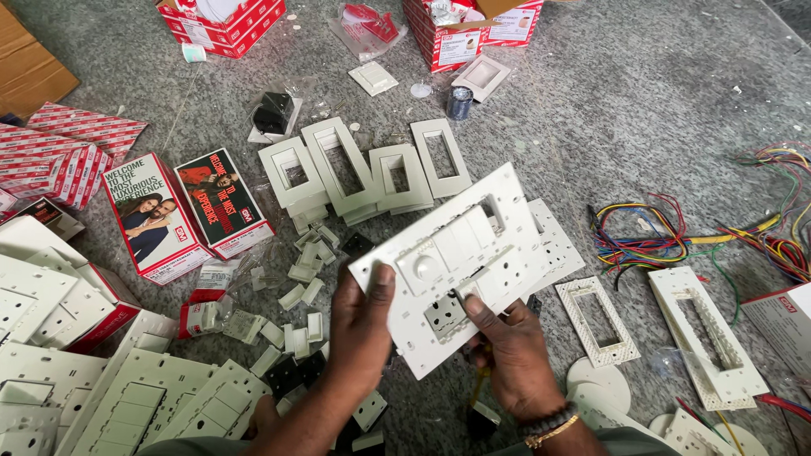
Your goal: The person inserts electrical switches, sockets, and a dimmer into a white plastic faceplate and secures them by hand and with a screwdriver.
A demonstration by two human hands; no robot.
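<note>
Both hands hold one white switch plate (460, 257) tilted above the middle of the stone floor (642, 101): the left hand (361, 325) grips its left edge, the right hand (507, 350) pinches its lower edge. Four empty white frames (363, 169) lie beyond it, two printed boxes (186, 211) to the left.

A large white switch plate (460, 257) sits in the middle of the frame, held off the grey floor and tilted so that its long side climbs from lower left to upper right. Its face is turned up toward the camera. Across its middle runs a row of fitted white modules: a round dial piece at the left, then flat rocker switches, then an open rectangular slot near the upper right end. Below that row, near the lower edge, a grey socket module (441, 317) with several pin holes sits in the plate. Small screw holes dot the plate's right part.
</note>
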